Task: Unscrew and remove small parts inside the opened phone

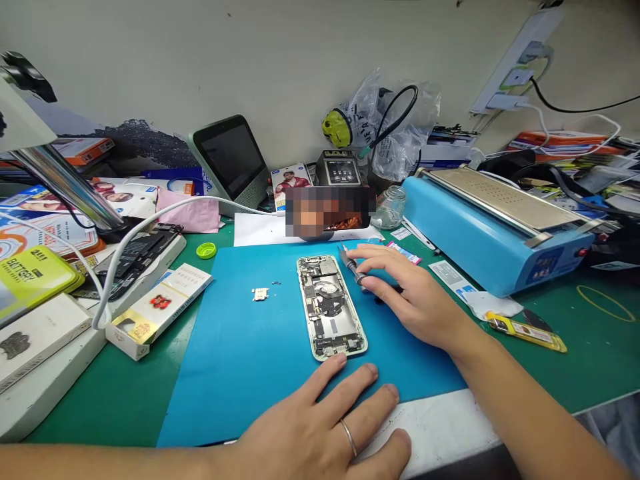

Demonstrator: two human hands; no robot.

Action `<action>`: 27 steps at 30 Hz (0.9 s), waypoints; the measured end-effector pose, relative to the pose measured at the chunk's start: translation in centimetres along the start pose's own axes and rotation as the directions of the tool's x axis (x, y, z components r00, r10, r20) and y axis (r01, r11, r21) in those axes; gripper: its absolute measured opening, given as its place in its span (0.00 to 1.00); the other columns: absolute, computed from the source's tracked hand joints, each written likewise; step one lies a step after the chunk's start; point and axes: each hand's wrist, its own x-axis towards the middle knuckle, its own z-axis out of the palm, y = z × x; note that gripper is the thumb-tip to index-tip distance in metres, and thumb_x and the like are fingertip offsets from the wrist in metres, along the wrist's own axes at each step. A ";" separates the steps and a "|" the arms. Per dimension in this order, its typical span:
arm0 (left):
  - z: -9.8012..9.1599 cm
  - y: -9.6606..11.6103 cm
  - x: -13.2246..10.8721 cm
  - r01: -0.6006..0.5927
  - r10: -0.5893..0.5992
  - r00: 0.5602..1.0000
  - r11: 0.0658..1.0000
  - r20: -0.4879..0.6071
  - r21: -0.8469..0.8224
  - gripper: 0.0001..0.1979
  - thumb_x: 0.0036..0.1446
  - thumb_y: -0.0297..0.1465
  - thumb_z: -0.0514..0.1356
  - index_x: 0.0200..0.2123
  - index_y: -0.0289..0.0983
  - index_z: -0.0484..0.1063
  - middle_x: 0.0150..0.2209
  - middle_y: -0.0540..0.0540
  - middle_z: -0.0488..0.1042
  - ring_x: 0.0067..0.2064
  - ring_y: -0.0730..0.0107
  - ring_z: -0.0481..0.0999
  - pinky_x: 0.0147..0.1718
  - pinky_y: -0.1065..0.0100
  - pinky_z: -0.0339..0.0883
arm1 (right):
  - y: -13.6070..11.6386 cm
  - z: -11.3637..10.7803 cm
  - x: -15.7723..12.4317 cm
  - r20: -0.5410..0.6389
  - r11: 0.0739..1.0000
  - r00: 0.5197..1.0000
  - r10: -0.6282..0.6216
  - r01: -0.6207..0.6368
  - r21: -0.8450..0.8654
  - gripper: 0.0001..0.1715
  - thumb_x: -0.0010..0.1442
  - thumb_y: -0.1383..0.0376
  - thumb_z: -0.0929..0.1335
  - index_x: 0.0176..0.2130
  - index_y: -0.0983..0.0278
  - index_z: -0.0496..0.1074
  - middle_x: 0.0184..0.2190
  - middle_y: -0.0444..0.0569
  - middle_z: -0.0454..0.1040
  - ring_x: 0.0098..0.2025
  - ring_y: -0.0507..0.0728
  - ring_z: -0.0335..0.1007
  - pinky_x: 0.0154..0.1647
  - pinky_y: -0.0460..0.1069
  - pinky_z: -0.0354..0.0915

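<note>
An opened phone (331, 303) with its inner parts exposed lies on the blue mat (225, 380). My left hand (325, 420) rests in front of it, fingers spread, one fingertip at or touching its lower edge. A ring is on one finger. Just right of the phone, my right hand (415, 290) has thumb and fingers around a slim dark screwdriver (353, 267), its tip pointing up and left. A small silver metal plate (261, 294) and tiny dark pieces (276, 283) lie on the mat left of the phone.
Boxes (160, 310) and a lamp arm (75, 180) with a white cable stand left. A blue heating machine (470, 227) is on the right, near a yellow-packed item (527, 332). Behind are a display (233, 160), a glass jar (390, 208) and a green cap (206, 251).
</note>
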 end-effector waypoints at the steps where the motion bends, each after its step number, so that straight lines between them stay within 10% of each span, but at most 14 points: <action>1: 0.1 0.0 -0.1 -0.004 0.004 1.000 1.000 0.000 0.003 0.18 0.75 0.40 0.56 0.64 0.46 0.70 0.64 0.48 0.71 0.63 0.56 0.70 0.62 0.54 0.61 | -0.1 0.0 -0.1 -0.014 0.999 1.000 0.027 -0.026 0.045 0.06 0.73 0.62 0.65 0.47 0.56 0.73 0.61 0.50 0.77 0.67 0.61 0.68 0.68 0.63 0.65; 9: 0.9 0.0 -0.4 -0.017 0.018 1.000 1.000 -0.021 0.019 0.17 0.76 0.38 0.55 0.64 0.46 0.69 0.64 0.49 0.71 0.64 0.56 0.69 0.63 0.53 0.59 | -1.1 -0.2 -0.1 -0.193 0.866 0.966 0.172 -0.056 0.496 0.09 0.74 0.55 0.65 0.47 0.55 0.71 0.51 0.47 0.82 0.63 0.59 0.73 0.67 0.61 0.67; 14: 0.9 0.1 -0.3 -0.010 0.010 1.000 1.000 -0.026 0.011 0.17 0.76 0.38 0.56 0.64 0.45 0.69 0.64 0.48 0.72 0.64 0.56 0.69 0.66 0.53 0.57 | -1.3 -0.6 0.1 -0.310 0.728 0.911 0.272 0.015 0.685 0.13 0.70 0.50 0.68 0.44 0.56 0.73 0.39 0.44 0.83 0.45 0.56 0.81 0.46 0.54 0.78; 27: 1.1 -0.1 0.0 -0.007 0.008 0.998 1.000 -0.055 0.015 0.15 0.75 0.36 0.57 0.61 0.46 0.71 0.62 0.51 0.73 0.63 0.60 0.71 0.70 0.55 0.54 | -1.5 -0.1 -0.2 -0.112 0.681 0.967 0.229 -0.077 0.728 0.19 0.73 0.50 0.65 0.40 0.60 0.75 0.28 0.43 0.72 0.32 0.53 0.72 0.36 0.49 0.69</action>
